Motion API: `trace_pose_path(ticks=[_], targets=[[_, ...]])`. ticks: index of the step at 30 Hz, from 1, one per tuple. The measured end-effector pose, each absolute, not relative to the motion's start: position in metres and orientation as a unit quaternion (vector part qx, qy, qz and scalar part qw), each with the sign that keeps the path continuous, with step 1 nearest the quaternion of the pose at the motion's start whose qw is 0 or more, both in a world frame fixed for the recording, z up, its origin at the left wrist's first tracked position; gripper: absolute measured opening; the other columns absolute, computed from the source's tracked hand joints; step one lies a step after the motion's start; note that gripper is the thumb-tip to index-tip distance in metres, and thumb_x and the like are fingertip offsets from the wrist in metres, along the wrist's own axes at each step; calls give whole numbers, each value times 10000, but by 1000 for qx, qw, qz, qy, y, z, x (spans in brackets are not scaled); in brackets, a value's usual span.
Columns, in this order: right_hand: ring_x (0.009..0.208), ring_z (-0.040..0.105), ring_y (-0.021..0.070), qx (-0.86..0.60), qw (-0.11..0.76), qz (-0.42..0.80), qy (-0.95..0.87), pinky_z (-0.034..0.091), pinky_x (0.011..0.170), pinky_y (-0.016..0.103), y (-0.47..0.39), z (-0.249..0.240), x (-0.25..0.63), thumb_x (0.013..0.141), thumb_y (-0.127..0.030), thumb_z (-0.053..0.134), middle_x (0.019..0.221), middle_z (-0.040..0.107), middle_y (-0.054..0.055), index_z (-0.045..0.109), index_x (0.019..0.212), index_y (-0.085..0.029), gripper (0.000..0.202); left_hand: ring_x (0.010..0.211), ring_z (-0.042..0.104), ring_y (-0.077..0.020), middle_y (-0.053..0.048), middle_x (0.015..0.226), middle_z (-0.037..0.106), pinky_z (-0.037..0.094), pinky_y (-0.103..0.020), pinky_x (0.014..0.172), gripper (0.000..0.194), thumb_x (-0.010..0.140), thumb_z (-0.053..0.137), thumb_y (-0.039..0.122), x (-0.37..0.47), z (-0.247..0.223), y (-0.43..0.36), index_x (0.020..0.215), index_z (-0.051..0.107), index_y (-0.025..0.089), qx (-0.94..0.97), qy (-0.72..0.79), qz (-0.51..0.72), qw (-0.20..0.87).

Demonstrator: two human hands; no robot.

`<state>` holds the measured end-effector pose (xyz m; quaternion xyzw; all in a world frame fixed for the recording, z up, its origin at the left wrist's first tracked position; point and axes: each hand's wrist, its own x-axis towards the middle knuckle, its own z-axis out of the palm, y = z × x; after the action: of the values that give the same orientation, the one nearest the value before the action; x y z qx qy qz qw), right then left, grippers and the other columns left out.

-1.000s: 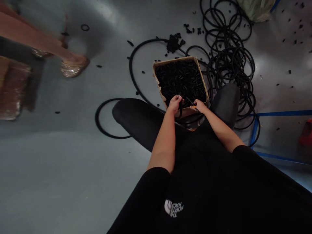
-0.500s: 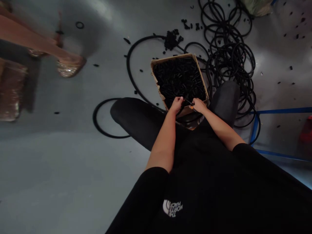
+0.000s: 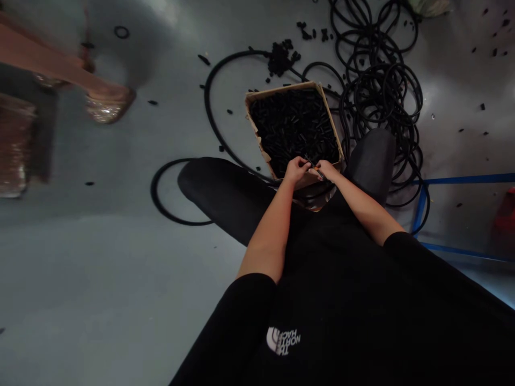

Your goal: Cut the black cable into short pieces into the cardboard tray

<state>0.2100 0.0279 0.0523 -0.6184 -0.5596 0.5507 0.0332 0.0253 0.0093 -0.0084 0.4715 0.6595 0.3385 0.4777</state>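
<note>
My left hand (image 3: 296,169) is closed in a pinch at the near edge of a cardboard box (image 3: 257,138). A black hose (image 3: 209,107) runs round from the floor to just under it and seems to be in its fingers, though the grip is small in view. Close beside it, my right hand (image 3: 328,170) is closed around a scissors-like tool (image 3: 316,168) with an orange handle. The tool's thin blades point up and left past the left fingertips. Short black hose pieces (image 3: 295,123) fill the box, which stands between my knees.
A tangled heap of black hose (image 3: 374,80) lies right of the box. Loose pieces (image 3: 280,58) are scattered on the grey floor. Another person's foot (image 3: 107,104) and a clear-wrapped package (image 3: 14,145) are at left. Blue tape (image 3: 466,179) marks the floor at right.
My hands have come closer together, the left moving slightly right towards the tool. The tool's blades now reach up beside the left fingertips. The whole view has shifted slightly.
</note>
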Motion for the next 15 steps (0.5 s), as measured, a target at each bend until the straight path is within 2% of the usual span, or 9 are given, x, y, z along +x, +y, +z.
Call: trace_pose_path(ticks=[5,9,12,15], targets=[[647,697,170,-627,40,513,-585,521,686,256,29,62,215,937,-355,926,693,660,-42,651,1060,-212,333,770,652,-218,-42,763,724,559,-378,870,228,908,809,381,5,-10,17,809,679,221,423,673,373,478],[697,719,184,-623,20,512,-591,527,686,263,28,64,217,987,-380,859,776,688,-30,644,1129,-213,308,751,644,-195,-31,763,726,561,-340,802,401,857,893,563,5,-14,19,861,671,228,391,642,415,511],[974,765,236,-605,-19,429,-670,566,835,306,26,63,217,983,-367,847,1090,766,63,673,1153,-200,295,787,653,-184,-32,825,714,560,-326,802,476,844,898,631,8,-19,20,918,668,221,335,650,447,515],[1125,741,272,-559,-57,367,-741,566,950,355,22,63,217,979,-346,850,1388,708,132,696,1241,-189,342,850,663,-193,-43,894,705,566,-326,811,497,852,889,656,5,-24,22,932,667,219,289,660,464,515]])
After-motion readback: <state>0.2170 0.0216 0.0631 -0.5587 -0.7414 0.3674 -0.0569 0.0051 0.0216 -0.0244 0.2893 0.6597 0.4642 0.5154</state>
